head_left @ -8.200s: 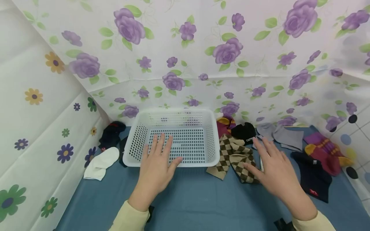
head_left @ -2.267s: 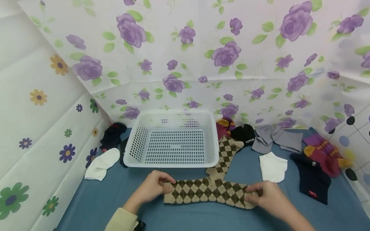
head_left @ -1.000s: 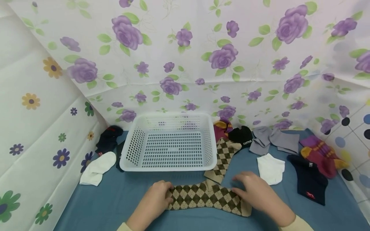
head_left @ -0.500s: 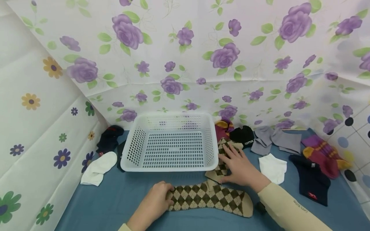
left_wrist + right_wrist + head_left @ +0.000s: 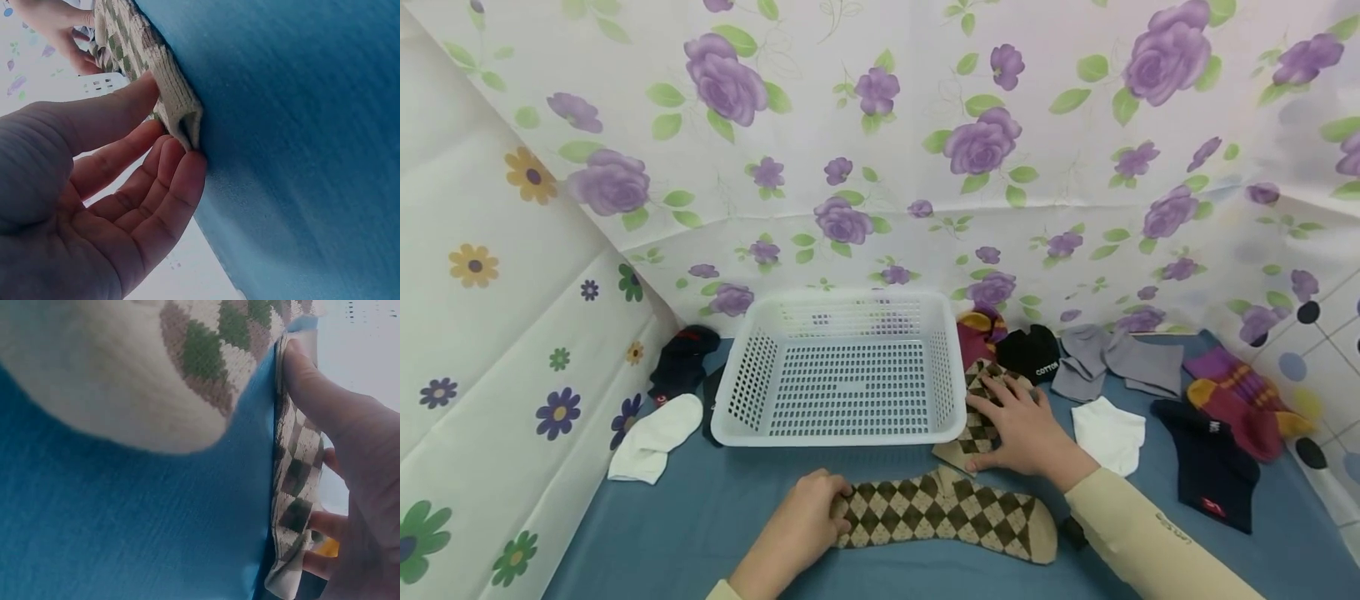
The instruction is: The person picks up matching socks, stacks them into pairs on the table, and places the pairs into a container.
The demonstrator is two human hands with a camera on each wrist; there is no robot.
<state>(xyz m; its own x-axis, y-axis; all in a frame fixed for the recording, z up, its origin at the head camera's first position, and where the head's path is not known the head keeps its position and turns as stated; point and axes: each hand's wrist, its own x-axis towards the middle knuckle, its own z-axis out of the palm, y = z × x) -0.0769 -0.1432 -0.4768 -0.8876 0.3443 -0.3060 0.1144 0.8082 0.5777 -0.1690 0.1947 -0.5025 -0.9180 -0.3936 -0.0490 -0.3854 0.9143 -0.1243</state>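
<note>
A beige-and-brown argyle sock (image 5: pixel 940 512) lies flat along the front, its toe pointing right. My left hand (image 5: pixel 801 525) pinches this sock's cuff; in the left wrist view the ribbed cuff (image 5: pixel 175 87) sits between thumb and fingers. A second argyle sock (image 5: pixel 958 452) lies behind it, just right of the white basket (image 5: pixel 838 437). On that second sock rests my right hand (image 5: pixel 1026 429), fingers spread and partly covering it. The right wrist view shows my thumb on one end of the second sock (image 5: pixel 297 469) and the fingertips farther along it.
The basket is bare inside. Left of it lie a white sock (image 5: pixel 655 437) and dark socks (image 5: pixel 683 362). To the right are a black sock (image 5: pixel 1030 352), grey socks (image 5: pixel 1138 362), a white sock (image 5: pixel 1108 433), a navy sock (image 5: pixel 1210 462) and maroon socks (image 5: pixel 1240 408). A floral curtain (image 5: pixel 880 167) hangs behind.
My right hand has left the front sock's toe end and moved back onto the second argyle sock. The left hand stays at the cuff. Earlier, both hands held the front sock's ends.
</note>
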